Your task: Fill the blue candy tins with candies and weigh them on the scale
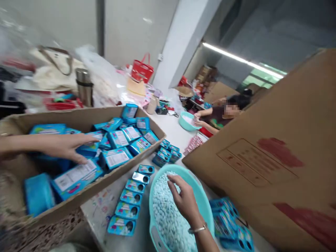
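My left hand [65,147] reaches from the left into a wide cardboard box [86,117]. Its fingers are spread flat over the blue packets [115,157] heaped inside, touching one and gripping none. My right hand [183,199], with a bracelet on the wrist, is in a teal basin [203,196] full of small pale pellets [165,210]. The fingers curl down into the pellets, and the back of the hand hides whether they hold any. A row of small blue tins [131,197] lies on the table between the box and the basin.
A big tilted cardboard carton [262,157] fills the right side. More blue tins lie beside it [231,224] and in a cluster [166,154] behind the basin. A co-worker [217,117] sits at the far end over another teal basin [187,121]. A steel flask [84,87] and a red basket [141,70] stand behind.
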Available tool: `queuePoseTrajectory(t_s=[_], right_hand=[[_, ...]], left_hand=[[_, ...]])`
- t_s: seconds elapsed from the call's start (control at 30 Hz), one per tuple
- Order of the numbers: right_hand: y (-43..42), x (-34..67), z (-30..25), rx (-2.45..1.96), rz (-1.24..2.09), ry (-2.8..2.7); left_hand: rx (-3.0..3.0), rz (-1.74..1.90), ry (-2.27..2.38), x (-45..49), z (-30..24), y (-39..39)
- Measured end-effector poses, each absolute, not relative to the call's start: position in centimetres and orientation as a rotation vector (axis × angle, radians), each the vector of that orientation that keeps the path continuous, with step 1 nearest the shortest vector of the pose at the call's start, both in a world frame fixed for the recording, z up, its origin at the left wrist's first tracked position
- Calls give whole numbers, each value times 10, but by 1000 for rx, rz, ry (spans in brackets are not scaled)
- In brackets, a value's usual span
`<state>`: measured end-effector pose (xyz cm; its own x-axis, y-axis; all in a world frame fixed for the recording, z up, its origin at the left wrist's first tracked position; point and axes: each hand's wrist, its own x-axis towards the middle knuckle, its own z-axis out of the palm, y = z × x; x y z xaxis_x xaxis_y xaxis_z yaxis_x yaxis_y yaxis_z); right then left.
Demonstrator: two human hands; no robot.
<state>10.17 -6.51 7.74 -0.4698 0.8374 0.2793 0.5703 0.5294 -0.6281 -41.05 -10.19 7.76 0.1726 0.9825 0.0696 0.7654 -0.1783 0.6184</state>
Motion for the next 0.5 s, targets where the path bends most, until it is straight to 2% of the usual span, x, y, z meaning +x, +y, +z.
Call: queuePoseTrajectory(t_s=[0.1,0.23,0.37,0.5], right_hand=[[-61,39,115,-931,615,-2217],[-49,-62,143,-713,446,-2526],[-28,-140,131,-540,356,-2969],[-21,-168,112,-621,386,-3126]], left_hand=[[2121,203,1651,-427,97,-98],[2209,82,1718,-406,105,-79],[2264,44,1777,-396,106,-72],[2356,-22,1712,-397,110,-78]])
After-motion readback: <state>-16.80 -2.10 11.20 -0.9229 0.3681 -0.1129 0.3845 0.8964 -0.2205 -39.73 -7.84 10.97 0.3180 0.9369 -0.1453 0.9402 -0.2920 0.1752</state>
